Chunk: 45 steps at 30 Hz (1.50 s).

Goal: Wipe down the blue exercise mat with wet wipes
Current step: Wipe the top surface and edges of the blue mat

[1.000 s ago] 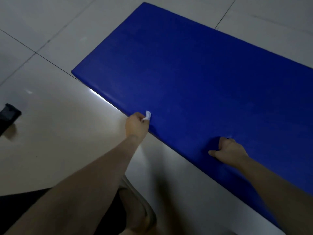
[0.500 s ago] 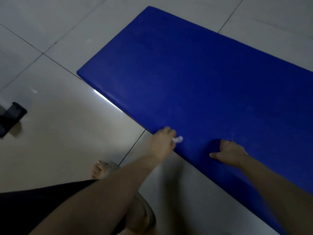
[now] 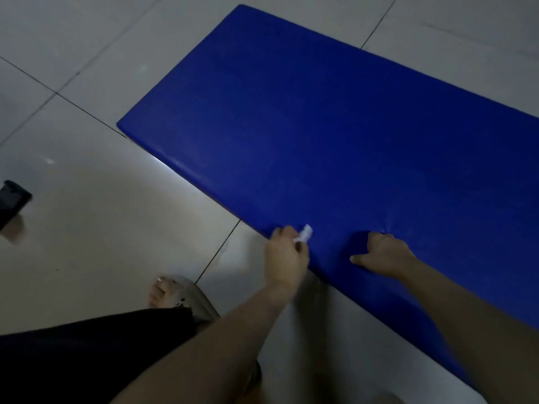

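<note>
A blue exercise mat (image 3: 335,135) lies flat on the pale tiled floor and runs from the upper middle out past the right edge. My left hand (image 3: 287,253) rests on the mat's near edge, closed around a small crumpled white wet wipe (image 3: 304,233) that pokes out past the fingers. My right hand (image 3: 382,253) sits a little to the right on the mat, fingers curled under and pressing a dent into the surface, thumb stretched out to the left. It holds nothing.
A dark object (image 3: 11,199) lies on the floor at the left edge. My foot in a light sandal (image 3: 178,295) stands on the tiles just below the mat's near edge, with my dark-clothed leg (image 3: 87,351) at the bottom left.
My left hand has slid right along the mat's near edge with the wipe, closing in on the right hand. The right hand has stayed pressed on the mat.
</note>
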Tool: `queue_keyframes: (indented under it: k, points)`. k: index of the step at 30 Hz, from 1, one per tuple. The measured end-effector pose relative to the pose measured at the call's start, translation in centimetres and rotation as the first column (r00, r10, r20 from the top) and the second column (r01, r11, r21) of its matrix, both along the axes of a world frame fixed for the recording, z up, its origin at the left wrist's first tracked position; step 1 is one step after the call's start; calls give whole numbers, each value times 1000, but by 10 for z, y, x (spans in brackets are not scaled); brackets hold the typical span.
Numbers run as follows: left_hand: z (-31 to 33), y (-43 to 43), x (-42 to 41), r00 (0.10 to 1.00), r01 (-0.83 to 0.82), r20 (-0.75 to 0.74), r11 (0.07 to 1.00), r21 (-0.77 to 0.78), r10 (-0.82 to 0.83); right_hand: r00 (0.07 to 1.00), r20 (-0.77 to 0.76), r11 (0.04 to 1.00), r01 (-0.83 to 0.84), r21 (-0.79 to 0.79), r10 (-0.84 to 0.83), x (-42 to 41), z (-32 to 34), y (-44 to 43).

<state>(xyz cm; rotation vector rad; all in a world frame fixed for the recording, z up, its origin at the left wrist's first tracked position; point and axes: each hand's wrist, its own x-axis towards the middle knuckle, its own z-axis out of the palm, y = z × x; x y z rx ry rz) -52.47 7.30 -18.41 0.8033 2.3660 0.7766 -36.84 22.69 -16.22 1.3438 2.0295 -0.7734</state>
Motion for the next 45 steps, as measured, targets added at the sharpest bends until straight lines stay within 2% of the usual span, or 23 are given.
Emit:
queue_keyframes:
  k: [2, 5, 7, 9, 11, 14, 17, 19, 21, 24, 27, 30, 34, 36, 37, 39, 42, 45]
  points:
    - [0, -4, 34, 989, 147, -35, 989, 9, -147, 1000, 5, 1000, -8, 3, 8, 0, 0, 0]
    - [0, -6, 46, 924, 367, -103, 930, -30, -368, 1000, -1, 1000, -16, 15, 16, 2, 1, -1]
    - [0, -5, 29, 893, 430, -121, 901, -59, -434, 1000, -10, 1000, -14, 17, 14, 3, 2, -1]
    - [2, -2, 0, 896, 417, -119, 903, -100, -427, 1000, -18, 1000, -8, 8, 8, 4, 2, -1]
    - [4, 1, -36, 931, 331, -118, 935, -129, -346, 1000, -20, 1000, -8, 2, 8, 4, 3, -1]
    - [11, 5, -88, 989, 43, -132, 989, -142, -62, 1000, -22, 1000, -13, 3, 13, 3, 4, -1]
    - [11, 6, -99, 978, -194, -100, 977, -88, 185, 1000, -24, 1000, -15, 6, 15, 3, 5, -2]
    - [6, 4, -81, 965, -259, -35, 966, -20, 259, 999, -38, 1000, -11, -2, 11, 2, 5, -2]
    - [2, 0, -53, 968, -251, 8, 968, 5, 251, 999, -37, 998, -23, -59, 21, 2, 7, 2]
    - [0, -6, -8, 992, -123, -9, 992, -29, 123, 997, 6, 986, -72, -149, 74, 3, 10, 7]
    - [1, -12, 40, 995, 95, -12, 995, -25, -95, 987, 54, 985, -149, -88, 154, 2, 5, 6]
    - [3, -16, 76, 890, 435, -161, 901, 11, -427, 981, 71, 983, -176, -55, 180, 1, 0, 5]
    - [1, -13, 49, 781, 597, -216, 802, -17, -586, 986, 63, 987, -148, -55, 152, 1, 0, 5]
    - [3, -12, 17, 710, 651, -312, 757, -52, -632, 988, 61, 988, -140, -68, 144, 2, 1, 5]
    - [2, -11, -2, 682, 645, -377, 758, -94, -627, 989, 52, 988, -137, -70, 141, 3, 1, 5]
    - [5, -6, -39, 716, 518, -435, 833, -195, -547, 990, 39, 989, -133, -69, 136, 4, 0, 6]
    - [9, -1, -83, 839, 255, -419, 932, -259, -346, 990, 31, 989, -132, -60, 134, 4, 0, 5]
    - [7, 1, -78, 923, 136, -325, 963, -232, -208, 990, 27, 988, -135, -67, 138, 3, 1, 5]
